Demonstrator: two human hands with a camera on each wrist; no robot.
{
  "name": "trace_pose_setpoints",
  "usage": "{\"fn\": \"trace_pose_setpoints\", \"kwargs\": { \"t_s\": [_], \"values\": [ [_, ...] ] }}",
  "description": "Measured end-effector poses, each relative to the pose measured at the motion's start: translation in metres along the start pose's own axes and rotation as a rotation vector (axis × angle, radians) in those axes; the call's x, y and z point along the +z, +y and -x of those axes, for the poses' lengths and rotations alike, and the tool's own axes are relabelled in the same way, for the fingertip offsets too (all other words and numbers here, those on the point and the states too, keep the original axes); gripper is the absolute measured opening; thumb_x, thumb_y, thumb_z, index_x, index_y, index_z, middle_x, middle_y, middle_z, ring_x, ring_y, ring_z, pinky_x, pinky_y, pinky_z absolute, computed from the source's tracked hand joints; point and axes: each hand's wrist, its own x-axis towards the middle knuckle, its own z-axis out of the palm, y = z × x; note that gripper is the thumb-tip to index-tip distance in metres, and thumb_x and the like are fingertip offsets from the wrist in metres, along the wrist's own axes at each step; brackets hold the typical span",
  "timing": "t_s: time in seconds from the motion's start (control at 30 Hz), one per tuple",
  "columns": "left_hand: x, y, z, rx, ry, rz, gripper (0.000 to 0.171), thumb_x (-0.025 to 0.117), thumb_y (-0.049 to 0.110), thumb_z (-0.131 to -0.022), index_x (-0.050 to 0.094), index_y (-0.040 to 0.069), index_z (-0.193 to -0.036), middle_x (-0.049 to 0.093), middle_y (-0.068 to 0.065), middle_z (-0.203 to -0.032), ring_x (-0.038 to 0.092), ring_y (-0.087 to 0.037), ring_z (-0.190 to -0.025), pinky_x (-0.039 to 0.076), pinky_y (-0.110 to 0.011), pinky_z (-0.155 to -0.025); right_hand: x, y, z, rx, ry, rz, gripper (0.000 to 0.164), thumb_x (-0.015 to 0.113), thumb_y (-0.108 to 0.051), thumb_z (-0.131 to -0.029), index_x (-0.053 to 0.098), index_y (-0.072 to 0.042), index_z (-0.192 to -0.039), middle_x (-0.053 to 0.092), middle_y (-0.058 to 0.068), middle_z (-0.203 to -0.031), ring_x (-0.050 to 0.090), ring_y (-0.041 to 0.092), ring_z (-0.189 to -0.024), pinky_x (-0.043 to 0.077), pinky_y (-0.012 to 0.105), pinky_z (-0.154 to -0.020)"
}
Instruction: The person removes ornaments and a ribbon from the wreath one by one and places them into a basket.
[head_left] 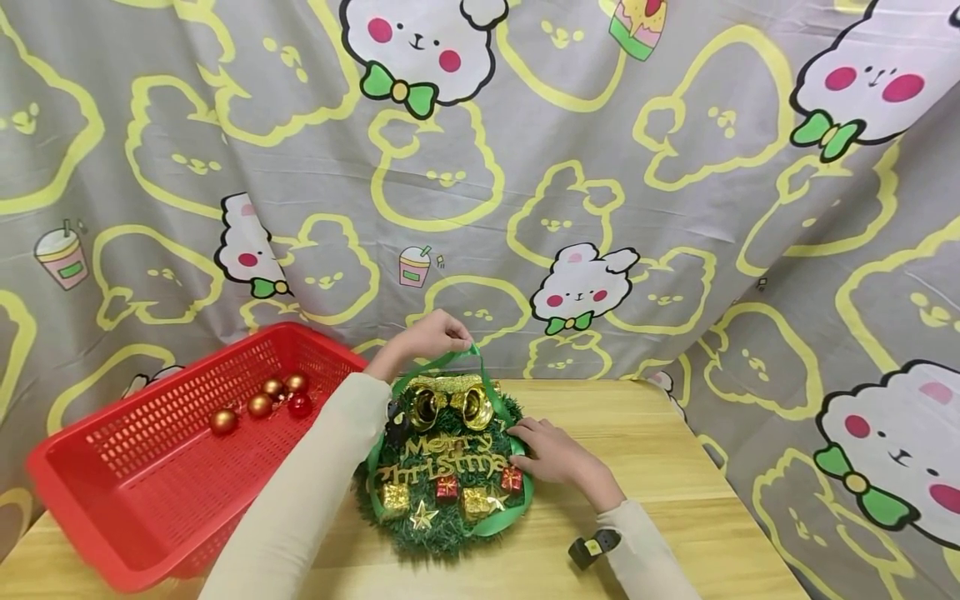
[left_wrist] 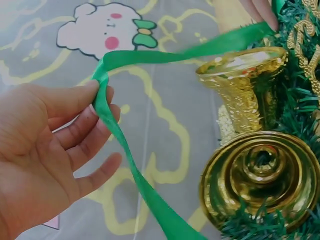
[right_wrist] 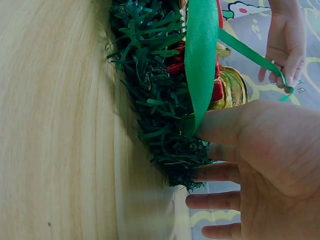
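A green Christmas wreath point(head_left: 438, 533) lies on the table, with gold "Merry Christmas" lettering point(head_left: 450, 458), small gift boxes, stars and two gold bells point(left_wrist: 260, 170). A loop of green ribbon point(left_wrist: 142, 56) runs over and around it. Above the bells, my left hand point(head_left: 438, 333) pinches the top of the ribbon between thumb and fingertip, holding it raised. My right hand point(head_left: 553, 454) is at the wreath's right edge. In the right wrist view, its thumb point(right_wrist: 220, 124) touches the ribbon beside the green tinsel, and the other fingers are fairly straight.
To the left stands a red plastic basket point(head_left: 97, 517) with several gold baubles point(head_left: 223, 421) and a red bauble point(head_left: 300, 406) inside. The wooden table point(head_left: 645, 492) extends right of the wreath. A patterned curtain point(head_left: 465, 142) hangs behind. A black wrist device point(head_left: 592, 547) is on the right forearm.
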Motion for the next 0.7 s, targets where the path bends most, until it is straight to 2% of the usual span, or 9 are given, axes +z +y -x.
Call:
{"fn": "trace_pose_setpoints", "kwargs": {
  "t_s": [0.17,0.47,0.7],
  "values": [
    [-0.006,0.005,0.003,0.017,-0.024,-0.034,0.019,0.063,0.011,-0.100,0.077,-0.001,-0.104,0.076,-0.016,-0.104,0.068,-0.015,-0.085,0.054,-0.030,-0.081,0.000,-0.001,0.000,0.002,0.002,-0.001,0.050,0.061,-0.032,-0.102,0.055,-0.004,-0.144,0.053,0.017,-0.146,0.052,0.039,-0.130,0.042,0.057,-0.108],
    [-0.016,0.008,0.016,0.029,-0.098,-0.082,0.018,0.064,0.008,-0.098,0.077,-0.004,-0.102,0.075,-0.020,-0.104,0.062,-0.015,-0.080,0.050,-0.025,-0.076,0.000,-0.001,0.001,-0.012,0.006,0.006,0.050,0.062,-0.032,-0.102,0.055,-0.005,-0.143,0.055,0.016,-0.144,0.053,0.038,-0.128,0.043,0.057,-0.106],
    [-0.024,0.011,0.024,0.046,-0.110,-0.120,0.016,0.065,0.008,-0.098,0.078,-0.001,-0.101,0.074,-0.014,-0.103,0.064,-0.015,-0.088,0.053,-0.030,-0.082,0.000,0.000,0.001,-0.020,0.007,0.011,0.050,0.061,-0.032,-0.102,0.054,-0.007,-0.145,0.054,0.016,-0.145,0.053,0.038,-0.128,0.044,0.057,-0.105]
  ]
}}
